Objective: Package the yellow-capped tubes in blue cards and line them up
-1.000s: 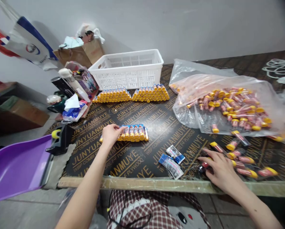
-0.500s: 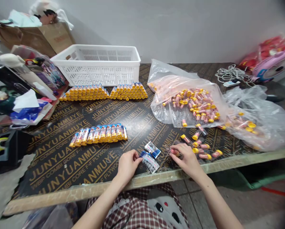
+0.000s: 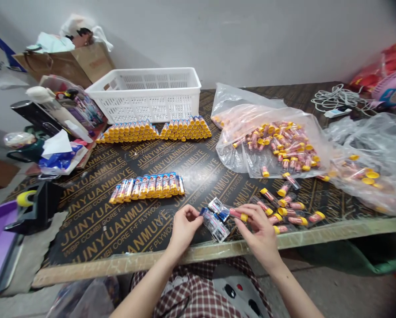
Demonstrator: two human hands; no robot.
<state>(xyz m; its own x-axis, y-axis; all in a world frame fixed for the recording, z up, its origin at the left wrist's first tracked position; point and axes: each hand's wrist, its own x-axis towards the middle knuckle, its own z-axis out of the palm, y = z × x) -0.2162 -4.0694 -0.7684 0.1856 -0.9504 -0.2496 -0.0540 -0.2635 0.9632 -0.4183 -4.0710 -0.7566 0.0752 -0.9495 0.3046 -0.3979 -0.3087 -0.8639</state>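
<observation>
My left hand (image 3: 186, 227) is closed in a pinch at the corner of a small blue-and-clear printed label (image 3: 216, 226), one of a little pile near the table's front edge. Another label (image 3: 219, 207) lies just behind it. Between the fingertips of my right hand (image 3: 258, 229) is a small clear tube (image 3: 240, 215) with pink contents and a yellow cap, its cap end toward the palm. The tube's far end points left, close to the labels. Several loose tubes (image 3: 297, 220) lie right of this hand. Labelled tubes (image 3: 150, 185) stand in a row farther left.
Stacks of yellow-capped tubes (image 3: 184, 129) sit before a white plastic basket (image 3: 145, 104). A clear bag (image 3: 231, 152) spills tubes at the right, beside another crumpled bag (image 3: 383, 145). A tape dispenser (image 3: 42, 203), bottle (image 3: 40, 95) and tissues (image 3: 62, 159) occupy the left.
My right hand has picked up a tube and brought it left, close to the labels. My left hand keeps its pinch at the label. The view has swung a little left.
</observation>
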